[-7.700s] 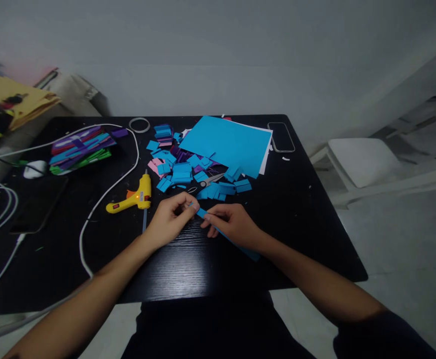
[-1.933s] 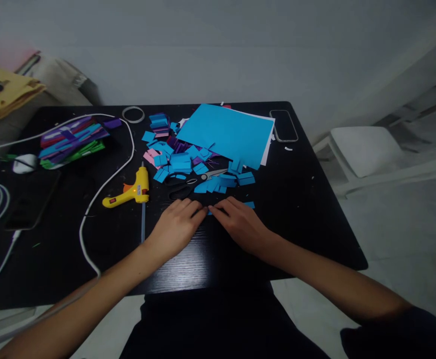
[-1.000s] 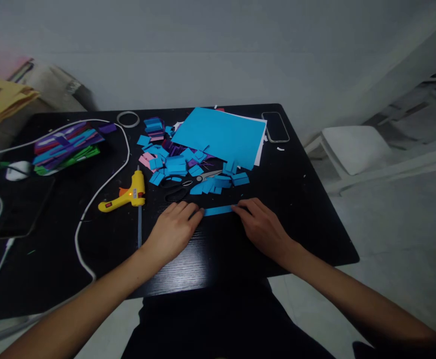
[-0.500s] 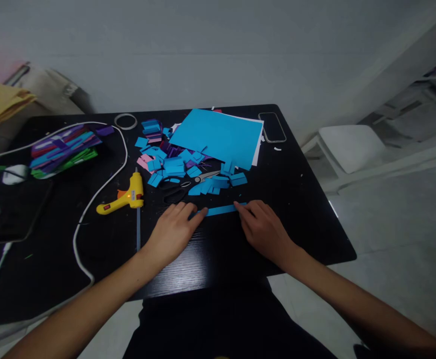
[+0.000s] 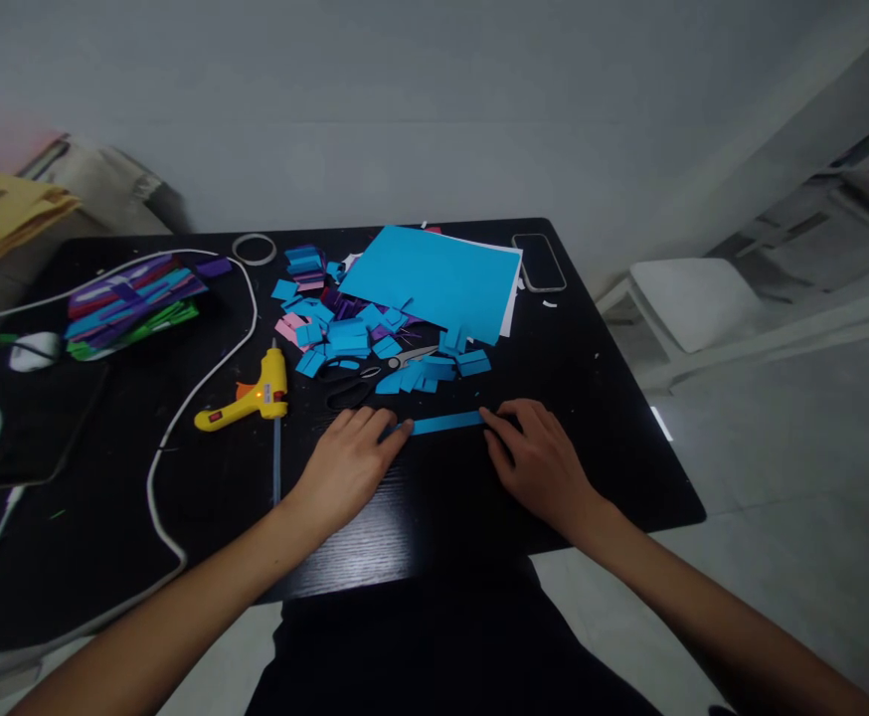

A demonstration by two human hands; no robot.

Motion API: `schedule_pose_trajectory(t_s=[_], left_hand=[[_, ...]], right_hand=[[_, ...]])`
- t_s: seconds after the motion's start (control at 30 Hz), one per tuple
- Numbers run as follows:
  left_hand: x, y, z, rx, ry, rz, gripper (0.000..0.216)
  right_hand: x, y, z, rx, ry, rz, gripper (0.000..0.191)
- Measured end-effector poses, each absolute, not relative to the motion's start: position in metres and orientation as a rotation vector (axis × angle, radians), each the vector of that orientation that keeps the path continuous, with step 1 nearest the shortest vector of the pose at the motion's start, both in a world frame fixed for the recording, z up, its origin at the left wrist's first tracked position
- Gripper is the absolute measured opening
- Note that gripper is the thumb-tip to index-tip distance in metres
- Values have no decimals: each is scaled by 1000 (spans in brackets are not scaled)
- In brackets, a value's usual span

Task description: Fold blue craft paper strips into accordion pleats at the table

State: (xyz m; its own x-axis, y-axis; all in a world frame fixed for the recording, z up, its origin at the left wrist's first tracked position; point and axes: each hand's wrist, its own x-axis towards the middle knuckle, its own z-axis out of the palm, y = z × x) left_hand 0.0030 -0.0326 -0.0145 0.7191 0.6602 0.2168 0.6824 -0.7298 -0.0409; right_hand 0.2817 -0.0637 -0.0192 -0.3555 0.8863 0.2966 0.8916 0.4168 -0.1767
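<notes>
A narrow blue paper strip point(image 5: 445, 424) lies flat on the black table between my two hands. My left hand point(image 5: 351, 459) is at its left end, thumb on the strip and fingers curled beside it, partly hiding that end. A fingertip of my right hand point(image 5: 535, 455) touches the right end; a gap shows between its outstretched finger and the thumb below. Just beyond the strip lie black-handled scissors point(image 5: 352, 382), their blades partly among small folded blue paper pieces point(image 5: 349, 338). Left of my left hand rests a yellow glue gun point(image 5: 261, 394) with a lit orange light and a glue stick point(image 5: 276, 462).
A large blue sheet point(image 5: 434, 278) lies over white paper at the back, beside a phone point(image 5: 539, 263). A tape roll point(image 5: 254, 249), a bundle of coloured strips point(image 5: 132, 303) and a white cable point(image 5: 203, 373) occupy the left. A white stool point(image 5: 692, 298) stands off the table's right side.
My right hand has shifted slightly right, its fingertip now at the strip's right end. My left hand stays at the left end. The camera view has tilted slightly.
</notes>
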Motion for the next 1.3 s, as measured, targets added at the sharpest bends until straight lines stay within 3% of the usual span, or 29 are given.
schedule_pose_trajectory(t_s=[0.73,0.9,1.07,1.3], left_hand=[[-41,-40,-8,-2784,-1274,-271,23],[-44,-38,-10,-2879,-1361,-368,23],[-45,-34,-9,-2934,-1477,-447,25],[-48,-34,-5,-3043,-1535,-514,22]], right_hand=[[281,-65,-22,-1544,-2274,0,30],[275,-51,-14,-1508,-2217,105,22],[246,-33,-3,-1331,-2304,314,31],[216,-17,0,-1284,-2508,594,11]])
